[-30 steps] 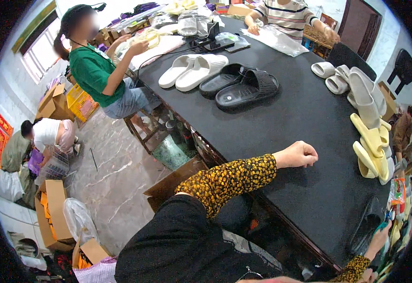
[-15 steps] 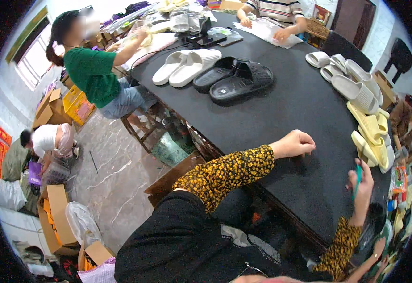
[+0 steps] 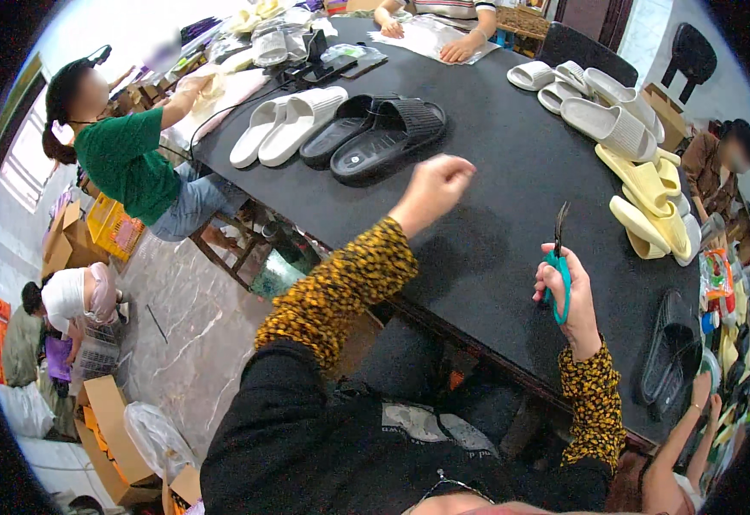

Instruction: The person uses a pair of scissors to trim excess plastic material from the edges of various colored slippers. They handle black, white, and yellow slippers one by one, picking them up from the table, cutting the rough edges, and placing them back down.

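Observation:
My right hand (image 3: pixel 567 290) is closed round the teal handles of a pair of scissors (image 3: pixel 558 232), whose dark blades point up and away over the black tabletop (image 3: pixel 478 257). My left hand (image 3: pixel 433 190) hovers with curled fingers just in front of a pair of black slippers (image 3: pixel 392 142). Whatever its fingers may hold is hidden. To the left of the black pair stands a pair of white slippers (image 3: pixel 293 124). Yellow slippers (image 3: pixel 648 202) and pale grey slippers (image 3: pixel 611 120) line the right edge of the table. Another black slipper (image 3: pixel 671 352) lies at the near right.
A person in a green shirt (image 3: pixel 126 154) sits at the left side, handling pale material. Across the table, another person's hands (image 3: pixel 456 47) rest on a clear plastic bag (image 3: pixel 431 39). Phones and a cable lie behind the white slippers. Cardboard boxes (image 3: pixel 113 429) stand on the floor at left.
My left hand has moved left and away, toward the black slippers. My right hand has swung left over the table, bringing the scissors' blades into plain sight. The whole view has shifted.

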`<move>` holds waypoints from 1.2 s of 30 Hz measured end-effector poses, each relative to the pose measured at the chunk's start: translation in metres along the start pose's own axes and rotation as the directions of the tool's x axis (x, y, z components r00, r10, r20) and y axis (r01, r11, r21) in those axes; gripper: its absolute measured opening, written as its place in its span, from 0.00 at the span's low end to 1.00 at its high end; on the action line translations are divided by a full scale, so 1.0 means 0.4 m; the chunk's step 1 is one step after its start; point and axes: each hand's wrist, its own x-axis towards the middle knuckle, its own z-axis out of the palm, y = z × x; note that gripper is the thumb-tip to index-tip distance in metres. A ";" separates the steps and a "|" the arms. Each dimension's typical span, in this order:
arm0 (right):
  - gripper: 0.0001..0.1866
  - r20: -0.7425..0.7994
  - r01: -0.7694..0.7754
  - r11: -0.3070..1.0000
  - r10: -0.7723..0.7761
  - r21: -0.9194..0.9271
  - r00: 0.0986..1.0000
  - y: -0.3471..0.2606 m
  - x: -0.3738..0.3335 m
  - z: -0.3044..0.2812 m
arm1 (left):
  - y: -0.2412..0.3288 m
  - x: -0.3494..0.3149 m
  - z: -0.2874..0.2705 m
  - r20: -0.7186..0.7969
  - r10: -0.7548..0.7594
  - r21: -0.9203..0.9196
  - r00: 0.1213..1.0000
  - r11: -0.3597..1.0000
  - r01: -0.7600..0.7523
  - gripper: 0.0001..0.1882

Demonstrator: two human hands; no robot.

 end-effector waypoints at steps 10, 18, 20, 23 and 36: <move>0.18 0.005 -0.051 0.999 0.051 0.018 0.999 0.011 0.017 -0.002 | -0.291 0.103 -0.421 -0.274 0.050 0.657 0.961 0.739 0.149 0.11; 0.19 0.049 -0.020 1.000 0.019 0.010 0.999 0.026 0.013 0.001 | -0.320 0.161 -0.373 -0.118 -0.081 0.813 0.990 0.565 0.143 0.24; 0.19 0.047 -0.025 1.000 0.024 0.014 0.999 0.024 0.014 0.000 | -0.315 0.187 -0.346 -0.122 -0.158 0.791 0.980 0.581 0.192 0.27; 0.19 0.048 -0.025 1.000 0.025 0.018 0.999 0.025 0.015 -0.006 | -0.304 0.224 -0.307 -0.145 -0.341 0.797 0.929 0.516 0.313 0.28; 0.19 -0.041 -0.017 0.994 0.021 0.106 0.999 0.005 0.015 0.004 | -0.187 0.170 -0.202 0.097 -0.174 0.707 0.980 0.705 0.055 0.18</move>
